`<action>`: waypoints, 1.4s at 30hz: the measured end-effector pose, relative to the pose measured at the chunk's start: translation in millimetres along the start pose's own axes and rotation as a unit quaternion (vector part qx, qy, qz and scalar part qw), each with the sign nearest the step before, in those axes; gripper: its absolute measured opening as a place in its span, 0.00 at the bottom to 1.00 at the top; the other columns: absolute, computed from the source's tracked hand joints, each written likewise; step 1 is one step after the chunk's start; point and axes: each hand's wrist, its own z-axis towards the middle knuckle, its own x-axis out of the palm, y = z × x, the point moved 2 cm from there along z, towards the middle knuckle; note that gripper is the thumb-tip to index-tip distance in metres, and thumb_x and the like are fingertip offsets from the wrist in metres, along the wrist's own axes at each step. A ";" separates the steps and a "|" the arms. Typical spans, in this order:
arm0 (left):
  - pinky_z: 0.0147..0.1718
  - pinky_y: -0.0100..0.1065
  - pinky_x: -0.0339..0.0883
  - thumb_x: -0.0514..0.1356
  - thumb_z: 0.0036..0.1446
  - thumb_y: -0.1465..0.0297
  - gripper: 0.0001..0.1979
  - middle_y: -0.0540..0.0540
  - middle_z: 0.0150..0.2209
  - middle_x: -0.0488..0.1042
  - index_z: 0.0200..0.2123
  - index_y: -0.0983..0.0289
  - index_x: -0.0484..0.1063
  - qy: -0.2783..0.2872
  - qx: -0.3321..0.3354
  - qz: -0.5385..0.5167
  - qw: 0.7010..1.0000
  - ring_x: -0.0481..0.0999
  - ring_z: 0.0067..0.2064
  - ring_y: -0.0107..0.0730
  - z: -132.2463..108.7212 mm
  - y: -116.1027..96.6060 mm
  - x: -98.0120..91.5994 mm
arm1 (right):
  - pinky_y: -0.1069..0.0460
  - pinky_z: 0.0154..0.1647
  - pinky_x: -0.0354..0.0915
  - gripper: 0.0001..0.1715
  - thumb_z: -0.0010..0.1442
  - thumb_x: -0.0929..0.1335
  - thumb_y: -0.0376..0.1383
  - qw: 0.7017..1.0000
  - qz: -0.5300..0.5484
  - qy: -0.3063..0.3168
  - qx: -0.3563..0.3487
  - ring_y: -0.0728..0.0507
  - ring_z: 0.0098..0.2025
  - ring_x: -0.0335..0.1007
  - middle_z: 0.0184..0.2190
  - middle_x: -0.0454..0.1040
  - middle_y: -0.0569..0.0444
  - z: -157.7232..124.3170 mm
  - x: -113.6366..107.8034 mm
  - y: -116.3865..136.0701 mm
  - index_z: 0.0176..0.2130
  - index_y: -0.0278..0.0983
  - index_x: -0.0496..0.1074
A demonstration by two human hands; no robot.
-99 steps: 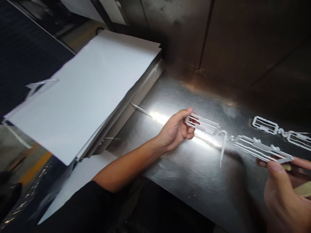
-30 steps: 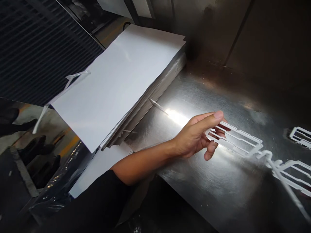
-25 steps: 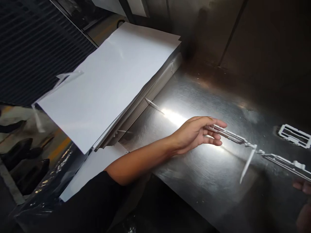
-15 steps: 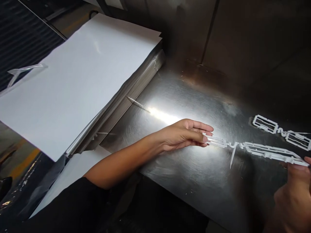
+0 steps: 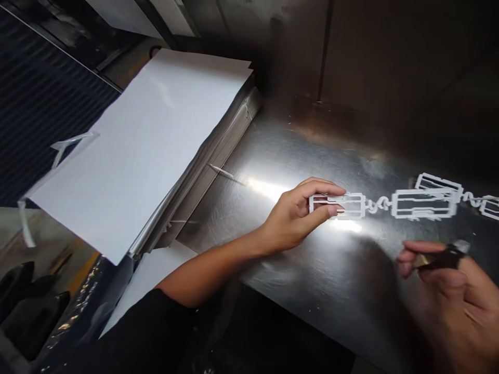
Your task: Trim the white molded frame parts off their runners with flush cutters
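Note:
My left hand (image 5: 298,215) grips a white plastic frame (image 5: 355,206) between thumb and fingers, just above the metal table. A wavy white link (image 5: 378,204) joins it to a second, larger white frame (image 5: 424,204) on the right. My right hand (image 5: 456,291), somewhat blurred, is closed around a small dark tool with a brass-coloured end (image 5: 425,261); its exact kind is unclear. That hand is apart from the frames, below and to their right. Behind the larger frame lies another linked pair of white frames (image 5: 438,182), cut off by the right picture edge.
A thick stack of large white sheets (image 5: 156,130) stands at the left, with loose white straps (image 5: 76,139) at its side. A thin white strip (image 5: 221,170) sticks out toward the metal table (image 5: 265,291). A dark metal panel (image 5: 382,78) rises behind.
My right hand has let go of the larger frame's right end and moved down, with a dark tool now showing in it. The held frames have turned flatter to view and shifted slightly up and left.

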 end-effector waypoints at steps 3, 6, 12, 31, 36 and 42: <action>0.58 0.37 0.87 0.76 0.72 0.71 0.14 0.58 0.57 0.83 0.58 0.58 0.87 0.022 0.075 0.019 0.997 0.85 0.59 0.38 -5.3 -4.5 3.4 | 0.47 0.39 0.75 0.22 0.91 0.67 0.54 0.995 0.055 0.082 -0.001 0.38 0.40 0.79 0.43 0.81 0.52 2.3 9.7 -0.6 0.55 0.48 0.86; 0.58 0.38 0.89 0.75 0.72 0.73 0.16 0.58 0.58 0.82 0.60 0.57 0.86 0.037 0.092 0.020 0.995 0.86 0.59 0.38 -9.6 -7.1 6.1 | 0.51 0.38 0.73 0.24 0.93 0.64 0.53 0.992 0.028 0.123 -0.031 0.43 0.38 0.79 0.41 0.80 0.56 4.6 16.5 -5.9 0.55 0.46 0.84; 0.59 0.33 0.87 0.75 0.70 0.79 0.21 0.58 0.57 0.84 0.62 0.58 0.84 0.039 0.159 0.072 0.984 0.87 0.60 0.36 -11.6 -8.8 7.1 | 0.54 0.47 0.76 0.22 0.94 0.63 0.51 0.990 -0.006 0.123 -0.066 0.45 0.46 0.84 0.48 0.84 0.59 9.3 27.1 -0.3 0.55 0.46 0.81; 0.56 0.36 0.88 0.75 0.70 0.78 0.20 0.58 0.58 0.86 0.62 0.57 0.83 0.050 0.155 0.107 0.981 0.88 0.60 0.38 -16.4 -5.8 11.0 | 0.49 0.39 0.73 0.22 0.93 0.64 0.49 0.990 0.022 0.127 -0.052 0.41 0.44 0.84 0.45 0.83 0.57 8.9 26.5 5.2 0.47 0.45 0.78; 0.57 0.35 0.88 0.75 0.70 0.78 0.20 0.58 0.57 0.86 0.61 0.58 0.84 0.053 0.159 0.120 0.978 0.88 0.59 0.37 -17.4 -7.3 10.8 | 0.48 0.37 0.70 0.22 0.93 0.64 0.49 0.990 0.011 0.126 -0.061 0.41 0.40 0.81 0.42 0.82 0.56 8.5 26.3 5.4 0.46 0.44 0.76; 0.56 0.33 0.88 0.75 0.70 0.80 0.21 0.58 0.58 0.85 0.61 0.58 0.83 0.053 0.144 0.103 0.983 0.86 0.60 0.35 -17.7 -6.8 11.1 | 0.49 0.38 0.68 0.24 0.94 0.63 0.49 0.989 -0.004 0.132 -0.074 0.42 0.42 0.81 0.40 0.79 0.57 7.5 26.2 4.3 0.44 0.44 0.72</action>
